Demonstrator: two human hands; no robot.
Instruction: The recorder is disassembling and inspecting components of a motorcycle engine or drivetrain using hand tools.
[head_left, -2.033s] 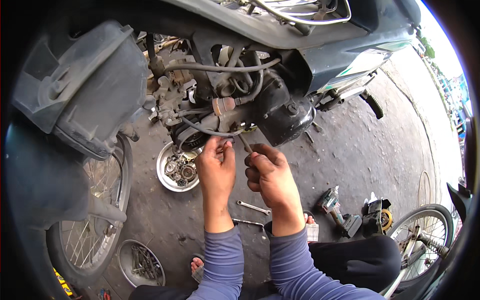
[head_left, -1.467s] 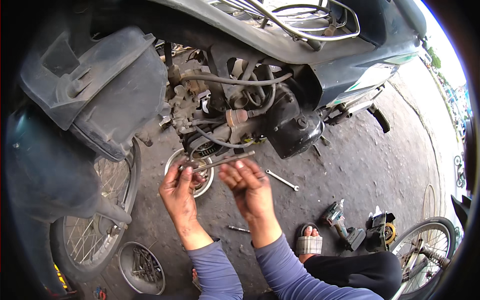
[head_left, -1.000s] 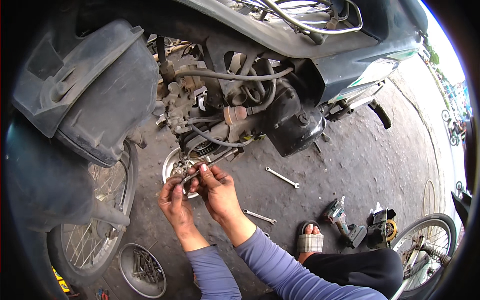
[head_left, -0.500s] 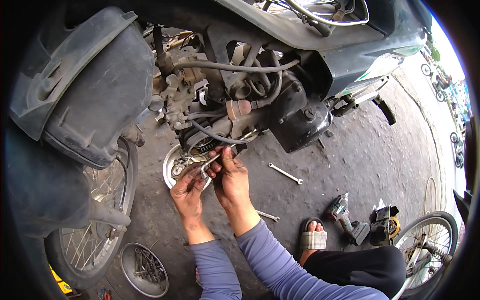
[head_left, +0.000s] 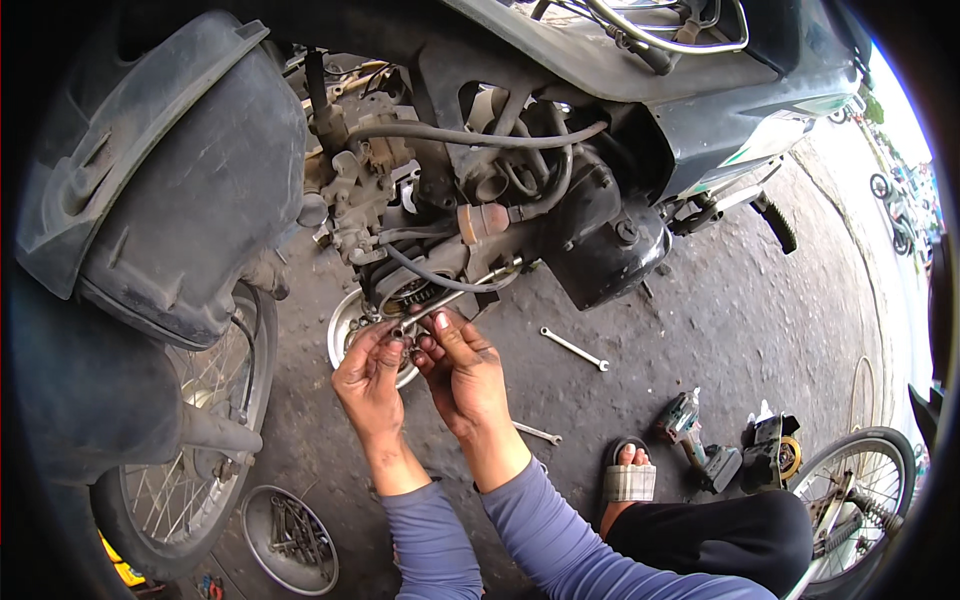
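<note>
My left hand (head_left: pixel 372 375) is closed, with thumb and fingers pinching the bent socket end of an L-shaped socket wrench (head_left: pixel 458 294). The wrench's long shaft slants up and right beneath the engine. Close beside it, my right hand (head_left: pixel 470 385) is curled with its fingertips at the shaft near the bend. Some of its fingers are hidden behind the tool. Above both hands hangs the motorcycle engine (head_left: pixel 365 215), with an opening showing a dark coiled part (head_left: pixel 412 292). Partly covered by my hands, a white metal bowl (head_left: pixel 340 338) with small parts stands below the engine.
Two spanners lie on the dark floor, one spanner (head_left: pixel 575 349) right of my hands and another (head_left: pixel 537 433) by my right forearm. A cordless power tool (head_left: pixel 700 445) lies right of my sandalled foot (head_left: pixel 630 470). A bowl of loose tools (head_left: pixel 328 570) sits near the front wheel (head_left: pixel 255 420).
The wrench's bent end has turned and risen slightly, so its socket end shows more. My left hand has shifted a little left, and my right hand has moved slightly down and right.
</note>
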